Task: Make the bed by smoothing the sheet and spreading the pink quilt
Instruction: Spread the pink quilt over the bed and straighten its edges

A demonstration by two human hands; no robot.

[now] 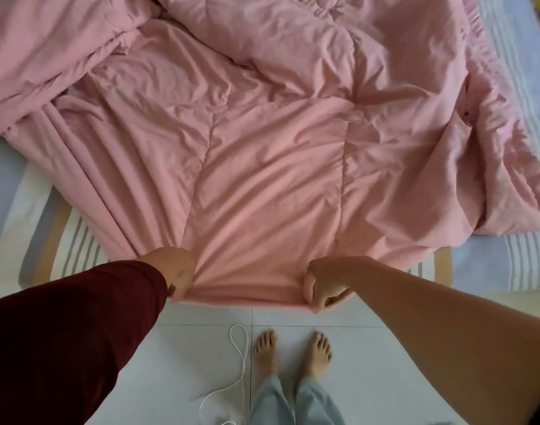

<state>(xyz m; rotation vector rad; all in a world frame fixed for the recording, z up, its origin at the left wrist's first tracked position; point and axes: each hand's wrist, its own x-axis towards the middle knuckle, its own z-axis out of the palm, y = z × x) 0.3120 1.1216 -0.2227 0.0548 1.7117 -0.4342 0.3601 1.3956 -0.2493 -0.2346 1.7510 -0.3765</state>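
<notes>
- Left hand (pixel 178 273) and right hand (pixel 322 286) both squeeze the pink quilt (pixel 262 179) edge tight.
- Past the hands it is bunched, so spreading is left.

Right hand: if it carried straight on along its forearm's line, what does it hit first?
The pink quilt itself: the right hand grips its near edge and points leftward, so it would push into the stretch held between the hands, with the left hand likely next.

quilt (pixel 262 154): pink | sheet (pixel 526 265): pale blue, grey-white stripes | sleeve (pixel 78 332): maroon
</notes>
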